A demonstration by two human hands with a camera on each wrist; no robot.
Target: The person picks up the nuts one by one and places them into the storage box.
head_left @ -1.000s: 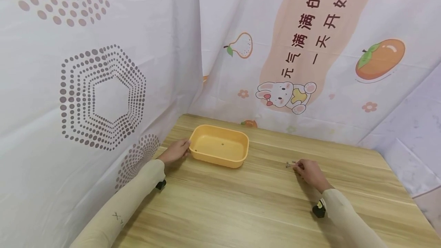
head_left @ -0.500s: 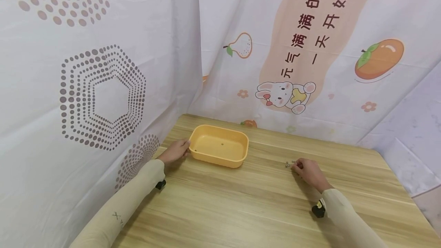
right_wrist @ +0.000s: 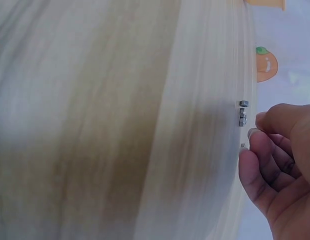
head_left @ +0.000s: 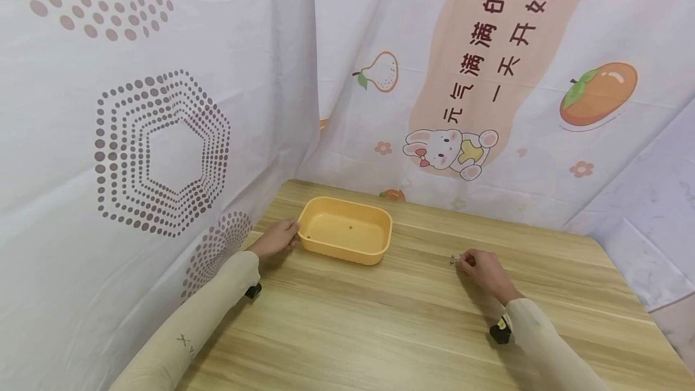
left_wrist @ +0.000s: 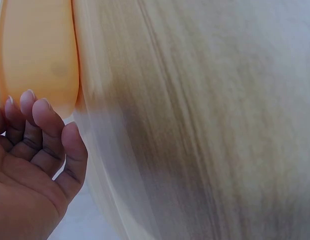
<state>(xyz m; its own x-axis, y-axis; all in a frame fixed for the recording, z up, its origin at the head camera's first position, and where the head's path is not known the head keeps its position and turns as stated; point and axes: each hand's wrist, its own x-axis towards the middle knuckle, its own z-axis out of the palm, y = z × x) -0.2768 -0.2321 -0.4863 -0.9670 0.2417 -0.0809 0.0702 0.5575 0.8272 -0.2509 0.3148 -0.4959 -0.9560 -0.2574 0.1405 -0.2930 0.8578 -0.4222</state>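
Head view: printed curtains (head_left: pixel 505 77) rise behind the yellow basin (head_left: pixel 342 251) and left of it; a wood-grain worktop (head_left: pixel 380 318) lies beneath. Its two tiny pieces (head_left: pixel 350 227) lie as they did a second ago. My left hand (head_left: pixel 276 240) grips the basin's left end. Well right of it, my right hand (head_left: pixel 488 273) has edged slightly basinward, thumb and forefinger nearly together, whether on anything I cannot tell, beside small metal bits (right_wrist: pixel 243 118).

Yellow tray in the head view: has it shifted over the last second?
No. The yellow tray keeps its place on the table, with no visible shift either way against the rabbit print on the curtain.
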